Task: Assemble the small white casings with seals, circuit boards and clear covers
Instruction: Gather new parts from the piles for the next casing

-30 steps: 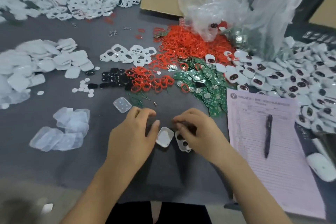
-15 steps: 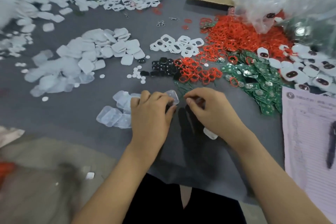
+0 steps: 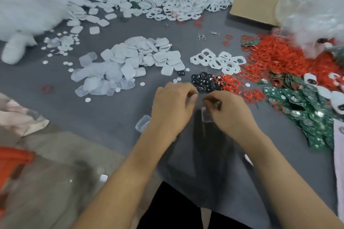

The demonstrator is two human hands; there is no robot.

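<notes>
No text, label, brand or number can be read anywhere in the head view. The pink paper sheet [image 3: 339, 147] at the right edge of the desk [image 3: 115, 117] shows part of a dark round stamp or mark at its top corner, but it is too blurred to make out.

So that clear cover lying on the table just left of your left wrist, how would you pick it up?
Pinch the clear cover across its two long edges from above. It lies flat and alone on the cloth, tilted; the left hand is nearest.
</notes>
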